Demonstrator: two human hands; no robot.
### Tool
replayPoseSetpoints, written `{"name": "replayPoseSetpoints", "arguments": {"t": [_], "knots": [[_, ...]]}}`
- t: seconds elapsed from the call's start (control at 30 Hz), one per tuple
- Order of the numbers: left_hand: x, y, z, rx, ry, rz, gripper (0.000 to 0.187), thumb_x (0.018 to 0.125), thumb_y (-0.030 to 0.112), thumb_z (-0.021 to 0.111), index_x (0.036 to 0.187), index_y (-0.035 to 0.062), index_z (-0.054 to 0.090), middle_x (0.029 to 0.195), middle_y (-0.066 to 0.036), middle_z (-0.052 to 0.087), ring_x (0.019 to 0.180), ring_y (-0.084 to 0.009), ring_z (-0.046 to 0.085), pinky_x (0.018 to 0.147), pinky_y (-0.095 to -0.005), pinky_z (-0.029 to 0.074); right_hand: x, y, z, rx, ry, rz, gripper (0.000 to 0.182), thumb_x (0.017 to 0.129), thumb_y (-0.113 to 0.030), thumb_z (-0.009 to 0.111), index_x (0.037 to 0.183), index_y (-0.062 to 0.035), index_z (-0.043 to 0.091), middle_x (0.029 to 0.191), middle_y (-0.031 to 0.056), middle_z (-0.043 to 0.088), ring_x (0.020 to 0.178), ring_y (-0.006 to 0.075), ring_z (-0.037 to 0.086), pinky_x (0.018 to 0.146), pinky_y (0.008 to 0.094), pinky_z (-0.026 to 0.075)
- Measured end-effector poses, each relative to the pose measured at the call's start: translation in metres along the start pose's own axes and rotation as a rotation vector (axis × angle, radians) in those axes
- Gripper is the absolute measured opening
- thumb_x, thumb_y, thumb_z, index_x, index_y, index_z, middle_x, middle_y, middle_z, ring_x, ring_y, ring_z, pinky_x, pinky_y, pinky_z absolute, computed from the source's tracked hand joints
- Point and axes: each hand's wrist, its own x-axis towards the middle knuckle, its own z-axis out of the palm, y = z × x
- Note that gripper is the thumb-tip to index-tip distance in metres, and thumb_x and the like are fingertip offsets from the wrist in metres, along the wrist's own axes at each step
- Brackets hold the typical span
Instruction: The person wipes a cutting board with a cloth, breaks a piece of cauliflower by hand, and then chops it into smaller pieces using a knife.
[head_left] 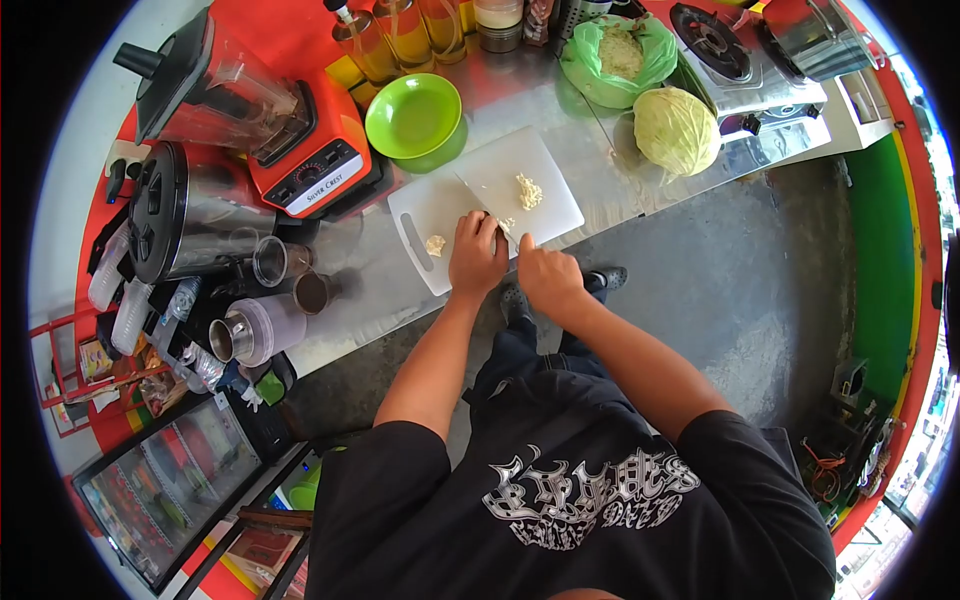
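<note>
A white cutting board [553, 160] lies on the metal counter. My left hand [478, 255] is on its near part, fingers curled down over a small pale piece that looks like garlic [497, 236], mostly hidden by the fingertips. Closed around a knife handle, my right hand [550, 280] is just right of it. The knife blade [511, 238] reaches toward the left fingertips and is only partly visible. Beyond my hands sits a small heap of chopped garlic [529, 192]. Another pale garlic piece [435, 245] lies near the board's handle slot.
A green bowl [415, 115] stands behind the board, beside a red blender [305, 165]. To the right are a cabbage [676, 133], a green plastic bag [620, 65] of shredded food and a gas stove [745, 60]. Cups and a jar [260, 330] stand at left.
</note>
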Motion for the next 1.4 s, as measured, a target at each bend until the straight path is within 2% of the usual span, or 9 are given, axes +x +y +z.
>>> {"name": "replayPoseSetpoints", "arguments": {"t": [0.2, 0.4, 0.53, 0.77, 0.83, 0.97, 1.03, 1.13, 1.4], "knots": [[-0.002, 0.001, -0.002, -0.012, -0.024, -0.035, 0.009, 0.085, 0.004, 0.062, 0.094, 0.0021, 0.062, 0.101, -0.013, 0.057, 0.097, -0.036, 0.056, 0.082, -0.0467, 0.049, 0.012, 0.005, 0.01, -0.007, 0.086, -0.074, 0.014, 0.096, -0.011, 0.054, 0.105, -0.001, 0.048, 0.082, 0.0224, 0.073, 0.077, 0.0382, 0.075, 0.064, 0.0469, 0.06], [-0.001, 0.001, -0.001, -0.015, 0.015, -0.007, 0.009, 0.085, 0.004, 0.061, 0.093, 0.0019, 0.061, 0.101, -0.012, 0.058, 0.097, -0.0354, 0.056, 0.082, -0.0463, 0.049, -0.003, -0.001, -0.009, -0.011, -0.048, -0.034, 0.014, 0.098, -0.012, 0.053, 0.106, -0.0012, 0.048, 0.083, 0.0227, 0.073, 0.08, 0.0376, 0.075, 0.067, 0.0476, 0.06], [0.0, 0.002, -0.001, -0.021, 0.005, -0.038, 0.009, 0.084, 0.004, 0.062, 0.093, 0.001, 0.06, 0.101, -0.013, 0.058, 0.097, -0.0359, 0.057, 0.082, -0.0467, 0.049, 0.007, 0.002, 0.011, -0.088, 0.039, 0.02, 0.018, 0.095, -0.014, 0.059, 0.105, -0.0036, 0.05, 0.087, 0.0197, 0.075, 0.082, 0.0333, 0.077, 0.069, 0.0426, 0.061], [0.0, -0.001, -0.002, -0.036, -0.002, -0.026, 0.011, 0.086, 0.004, 0.059, 0.096, 0.001, 0.059, 0.101, -0.014, 0.058, 0.098, -0.0368, 0.056, 0.085, -0.0471, 0.049, 0.008, -0.003, -0.011, 0.032, -0.041, -0.052, 0.018, 0.095, -0.012, 0.06, 0.105, -0.0023, 0.049, 0.086, 0.0215, 0.074, 0.083, 0.0367, 0.076, 0.07, 0.0453, 0.061], [-0.001, -0.001, -0.002, -0.036, -0.011, -0.032, 0.011, 0.086, 0.005, 0.059, 0.096, 0.001, 0.058, 0.102, -0.014, 0.058, 0.099, -0.0369, 0.057, 0.085, -0.047, 0.049, 0.003, -0.006, -0.004, 0.026, -0.066, 0.02, 0.018, 0.095, -0.012, 0.06, 0.105, -0.0021, 0.049, 0.087, 0.0216, 0.074, 0.084, 0.0367, 0.076, 0.071, 0.046, 0.061], [0.002, 0.002, -0.006, -0.071, -0.01, -0.064, 0.01, 0.086, 0.005, 0.06, 0.096, 0.0008, 0.059, 0.103, -0.014, 0.058, 0.1, -0.0368, 0.057, 0.086, -0.0466, 0.049, 0.013, 0.0, 0.012, -0.003, 0.005, 0.014, 0.017, 0.095, -0.011, 0.059, 0.105, -0.0022, 0.049, 0.088, 0.0225, 0.074, 0.084, 0.0365, 0.076, 0.071, 0.0462, 0.061], [0.0, 0.002, -0.005, -0.083, -0.009, -0.067, 0.01, 0.086, 0.005, 0.06, 0.096, 0.0008, 0.059, 0.103, -0.014, 0.059, 0.1, -0.0366, 0.057, 0.086, -0.0463, 0.049, 0.013, -0.002, 0.0, 0.071, -0.002, -0.051, 0.02, 0.101, -0.018, 0.052, 0.106, 0.0005, 0.046, 0.083, 0.0266, 0.072, 0.082, 0.043, 0.074, 0.07, 0.0519, 0.059], [0.0, -0.001, -0.004, -0.089, 0.006, -0.086, 0.011, 0.085, 0.004, 0.06, 0.096, 0.0007, 0.06, 0.102, -0.014, 0.059, 0.101, -0.0361, 0.058, 0.085, -0.0455, 0.05, 0.005, -0.011, -0.015, 0.026, -0.091, 0.011, 0.016, 0.096, -0.011, 0.057, 0.106, -0.0024, 0.049, 0.088, 0.0221, 0.074, 0.086, 0.0355, 0.076, 0.072, 0.045, 0.061], [-0.001, -0.005, -0.002, -0.102, 0.026, -0.048, 0.01, 0.086, 0.005, 0.063, 0.095, 0.0008, 0.063, 0.102, -0.013, 0.06, 0.101, -0.0357, 0.059, 0.083, -0.0442, 0.051, 0.014, -0.001, 0.004, 0.042, 0.002, 0.0, 0.017, 0.099, -0.015, 0.055, 0.106, -0.0014, 0.047, 0.085, 0.0228, 0.074, 0.082, 0.0385, 0.075, 0.069, 0.0476, 0.059]]}}
